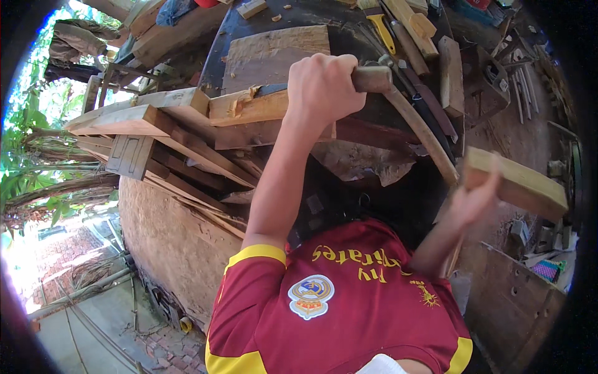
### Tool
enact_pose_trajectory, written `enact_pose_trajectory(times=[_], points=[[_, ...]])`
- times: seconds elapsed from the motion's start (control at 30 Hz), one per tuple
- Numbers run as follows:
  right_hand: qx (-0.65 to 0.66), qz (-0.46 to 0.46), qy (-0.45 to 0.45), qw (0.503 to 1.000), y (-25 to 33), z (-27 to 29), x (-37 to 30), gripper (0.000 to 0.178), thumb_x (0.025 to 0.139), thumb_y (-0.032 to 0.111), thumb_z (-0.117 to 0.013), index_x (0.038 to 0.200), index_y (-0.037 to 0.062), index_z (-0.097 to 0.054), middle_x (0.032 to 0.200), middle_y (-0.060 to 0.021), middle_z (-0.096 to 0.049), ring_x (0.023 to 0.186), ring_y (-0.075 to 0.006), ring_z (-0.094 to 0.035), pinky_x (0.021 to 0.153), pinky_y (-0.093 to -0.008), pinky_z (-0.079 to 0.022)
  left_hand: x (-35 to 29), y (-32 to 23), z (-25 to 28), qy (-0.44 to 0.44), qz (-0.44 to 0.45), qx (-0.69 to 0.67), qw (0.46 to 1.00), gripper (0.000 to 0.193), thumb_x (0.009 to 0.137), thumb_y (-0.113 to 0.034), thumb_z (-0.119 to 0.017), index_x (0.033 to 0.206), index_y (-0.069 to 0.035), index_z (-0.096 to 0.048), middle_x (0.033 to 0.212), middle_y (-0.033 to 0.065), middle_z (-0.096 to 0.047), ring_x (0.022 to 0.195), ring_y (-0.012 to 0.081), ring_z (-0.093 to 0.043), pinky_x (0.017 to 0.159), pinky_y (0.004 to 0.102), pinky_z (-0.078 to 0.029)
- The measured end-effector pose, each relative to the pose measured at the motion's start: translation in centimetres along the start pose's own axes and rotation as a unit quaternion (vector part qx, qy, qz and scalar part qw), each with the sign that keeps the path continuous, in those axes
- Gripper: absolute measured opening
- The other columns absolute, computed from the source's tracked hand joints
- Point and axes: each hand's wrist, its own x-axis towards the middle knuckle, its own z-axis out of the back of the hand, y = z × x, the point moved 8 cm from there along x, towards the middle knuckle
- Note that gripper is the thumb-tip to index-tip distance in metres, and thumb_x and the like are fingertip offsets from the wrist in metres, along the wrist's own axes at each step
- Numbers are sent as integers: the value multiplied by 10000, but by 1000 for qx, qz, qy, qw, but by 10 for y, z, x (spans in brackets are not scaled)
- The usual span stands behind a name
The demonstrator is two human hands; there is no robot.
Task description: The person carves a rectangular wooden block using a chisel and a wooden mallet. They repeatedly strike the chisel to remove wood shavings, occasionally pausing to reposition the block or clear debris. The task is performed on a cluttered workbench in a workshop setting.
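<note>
My left hand (324, 87) is closed in a fist round a chisel. The chisel's dark flat blade (271, 90) points left and lies over a light wooden bar (249, 107) with curled shavings on it. A blunt cylindrical end (372, 79) sticks out on the fist's right side. Right next to that end begins a curved wooden handle (420, 128), which slants down to the right; whether the two are joined I cannot tell. My right hand (473, 196), blurred, grips the left end of a rectangular wooden block (520, 184), raised at the right.
Behind my left hand a flat board (277, 53) lies on the dark bench (218, 47). A yellow-handled brush (381, 31), long tools and wood offcuts (451, 75) crowd the bench's right side. Stacked timber beams (149, 121) jut out at the left above a tan slab (168, 218).
</note>
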Motion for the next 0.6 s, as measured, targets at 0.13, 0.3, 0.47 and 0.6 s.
enact_pose_trajectory(times=[0.13, 0.3, 0.47, 0.6], points=[[-210, 93, 295, 927, 16, -117, -101, 288, 689, -1, -673, 964, -10, -589, 832, -42, -619, 726, -199, -605, 679, -329, -494, 3, 5, -10, 12, 21, 20, 999, 167, 626, -263, -710, 720, -132, -666, 651, 145, -631, 668, 364, -637, 616, 441, -520], [-134, -55, 220, 965, 17, -63, -42, 364, 692, 31, -698, 1037, -42, -610, 886, -78, -639, 810, -215, -629, 730, -331, -513, -2, 10, -7, -22, 16, 1, 1000, 168, 624, -282, -697, 703, -136, -669, 638, 128, -635, 653, 358, -641, 596, 432, -515], [-140, 98, 34, 985, -26, -2, -9, 430, 745, 108, -725, 1116, -49, -574, 886, -110, -646, 802, -215, -640, 689, -326, -533, -2, 8, -10, -39, 11, 7, 999, 160, 624, -274, -700, 692, -136, -659, 625, 124, -628, 651, 356, -641, 591, 428, -513], [-158, -88, 348, 920, -20, -119, -104, 539, 627, 84, -730, 1119, -7, -530, 791, -44, -587, 666, -128, -584, 536, -290, -472, 4, 11, -12, -22, 11, 17, 1000, 167, 609, -269, -703, 690, -133, -651, 610, 122, -619, 648, 353, -640, 595, 434, -513]])
